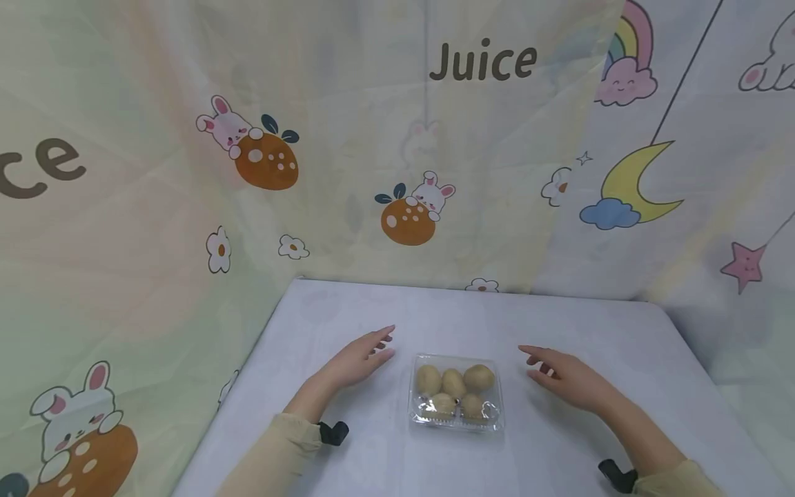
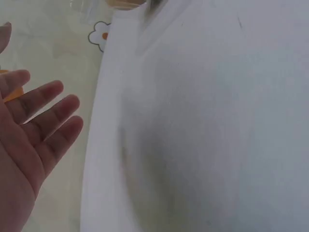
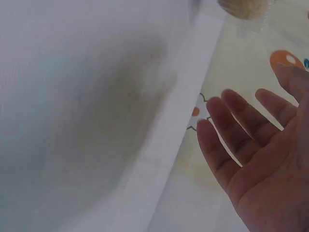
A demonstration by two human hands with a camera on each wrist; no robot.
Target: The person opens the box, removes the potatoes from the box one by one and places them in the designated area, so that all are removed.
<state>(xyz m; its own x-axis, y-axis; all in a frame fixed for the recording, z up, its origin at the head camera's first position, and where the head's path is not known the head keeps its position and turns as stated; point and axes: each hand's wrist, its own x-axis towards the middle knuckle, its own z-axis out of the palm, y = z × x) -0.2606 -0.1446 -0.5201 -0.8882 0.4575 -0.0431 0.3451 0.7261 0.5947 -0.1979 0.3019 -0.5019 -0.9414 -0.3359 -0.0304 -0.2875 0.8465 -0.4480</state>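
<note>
At the top edges of your wrist views you get only what appear to be cut-off slivers of the clear, rectangular plastic box (image 1: 456, 424), and glare blurs its near side. The head view shows it whole, on the white, smooth-covered table (image 1: 373, 459) between your left hand (image 1: 360, 359) and right hand (image 1: 567, 377), touching neither. The wrist views show your fingers loosely spread, holding nothing. Inside the box lie five rounded, tan lumps (image 1: 453, 382).
</note>
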